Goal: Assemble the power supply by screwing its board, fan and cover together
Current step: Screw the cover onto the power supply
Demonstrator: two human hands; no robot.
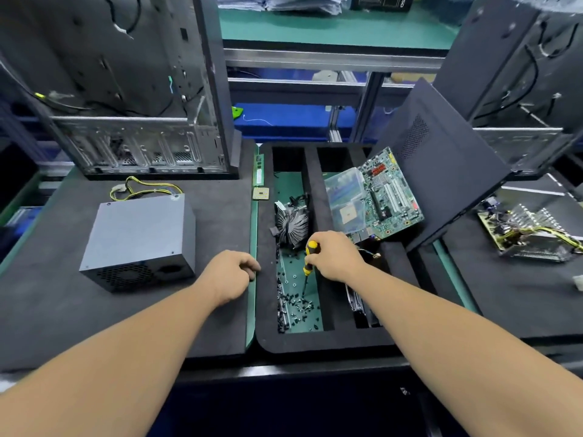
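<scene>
Our right hand grips the yellow-and-black screwdriver, its tip down among the loose screws in the near end of the foam tray's green-floored slot. Our left hand rests loosely curled and holding nothing on the dark mat, at its right edge beside the tray.

The power supply sits closed on that mat toward the tabletop's left, its cover on and its yellow and black wires trailing behind. We judge this to be a screw-fetching step: the next move calls for lifting one screw on the tip, then carrying it left to a cover hole. A heatsink fan and a motherboard lie farther up the tray.
</scene>
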